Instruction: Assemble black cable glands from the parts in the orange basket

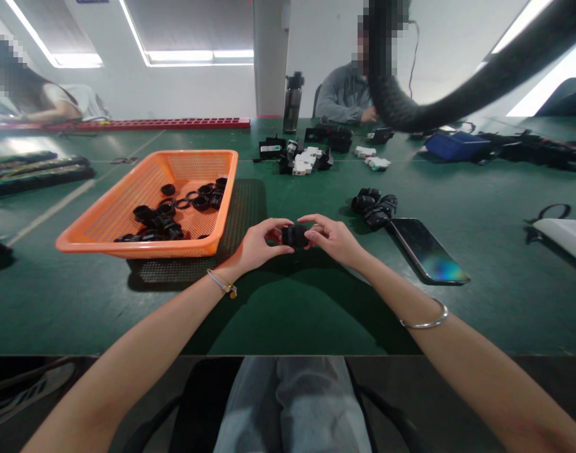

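Between my two hands is a small black ribbed plastic fitting (294,236), held just above the green table (288,314). My left hand (262,242) grips it from the left, thumb below and fingers above. From the right, my right hand (332,238) pinches its other end with thumb and fingertips. To the left stands an orange perforated basket (99,211) with black round fittings (158,223) and rings in it. Several similar black fittings (375,206) lie in a small pile beyond my right hand.
A smartphone (429,250) lies right of my hands. Black and white parts (306,158) are heaped farther back, near a dark bottle (293,102). A blue box (457,146) sits back right. A thick black hose (439,113) hangs at upper right. Two people sit across the table.
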The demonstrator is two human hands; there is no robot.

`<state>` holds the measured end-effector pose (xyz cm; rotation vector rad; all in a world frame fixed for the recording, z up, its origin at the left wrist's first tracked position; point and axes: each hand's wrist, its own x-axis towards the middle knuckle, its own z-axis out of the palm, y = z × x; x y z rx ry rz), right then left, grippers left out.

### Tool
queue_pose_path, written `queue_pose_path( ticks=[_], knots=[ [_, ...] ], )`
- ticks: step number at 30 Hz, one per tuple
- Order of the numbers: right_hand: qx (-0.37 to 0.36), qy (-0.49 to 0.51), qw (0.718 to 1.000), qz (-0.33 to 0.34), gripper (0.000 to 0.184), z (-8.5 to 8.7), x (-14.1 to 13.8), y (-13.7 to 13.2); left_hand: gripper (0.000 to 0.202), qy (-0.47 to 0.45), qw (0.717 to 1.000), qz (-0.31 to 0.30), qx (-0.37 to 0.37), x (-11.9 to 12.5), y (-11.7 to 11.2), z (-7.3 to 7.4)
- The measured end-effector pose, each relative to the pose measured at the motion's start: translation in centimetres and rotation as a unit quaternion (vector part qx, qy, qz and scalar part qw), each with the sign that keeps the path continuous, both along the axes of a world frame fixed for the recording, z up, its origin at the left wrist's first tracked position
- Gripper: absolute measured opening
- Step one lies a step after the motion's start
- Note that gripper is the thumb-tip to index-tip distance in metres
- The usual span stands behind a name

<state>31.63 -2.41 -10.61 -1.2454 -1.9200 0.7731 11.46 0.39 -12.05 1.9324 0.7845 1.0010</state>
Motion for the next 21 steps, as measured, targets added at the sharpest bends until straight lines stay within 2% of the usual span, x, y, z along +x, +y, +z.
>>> queue_pose_path(
  ticks=[8, 12, 16, 21],
  knots=[
    [-0.003, 0.010, 1.000, 0.003, 0.041, 0.0, 0.2, 0.1, 0.047, 0.001, 1.000, 0.003, -0.017, 0.1, 0.0, 0.1],
    [0.060, -0.003, 0.998, -0.018, 0.039, 0.5, 0.7, 0.1, 0.049, -0.001, 0.999, 0.017, -0.035, 0.2, 0.1, 0.0],
    [0.127, -0.003, 0.992, -0.001, 0.050, 1.0, 0.8, -0.3, 0.048, -0.006, 0.998, 0.022, -0.051, 0.3, 0.2, 0.0],
    [0.141, -0.014, 0.990, 0.020, 0.044, 0.8, 0.5, -0.4, 0.048, 0.001, 0.998, 0.024, -0.060, 0.3, 0.3, 0.0]
  ],
)
